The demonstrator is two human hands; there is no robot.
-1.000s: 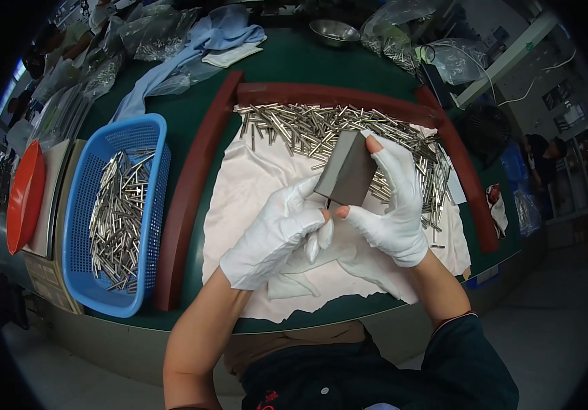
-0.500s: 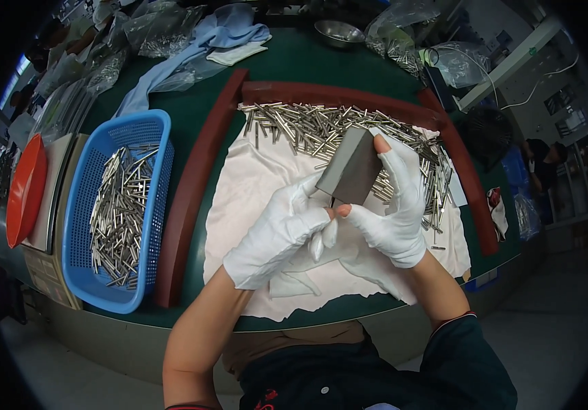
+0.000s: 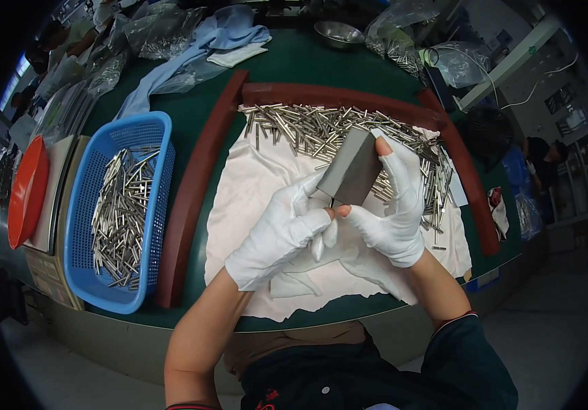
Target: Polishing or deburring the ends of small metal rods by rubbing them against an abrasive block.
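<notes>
Nearest, the gloved left hand (image 3: 277,231) pinches a thin dark rod (image 3: 333,203) by its thumb, the other fingers partly hidden. The gloved right hand (image 3: 401,222) grasps a dark grey block (image 3: 348,162), held tilted above the pale cloth (image 3: 236,198). Little has just changed — both grips match half a second ago, so the handling seems to pause mid-step. Against the first frame, the block leans slightly further right; beyond, the piled metal rods (image 3: 302,127) look undisturbed.

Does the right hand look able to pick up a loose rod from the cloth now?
Probably not without freeing itself first: the right hand holds the grey block, although the rod pile lies just beyond it.
</notes>
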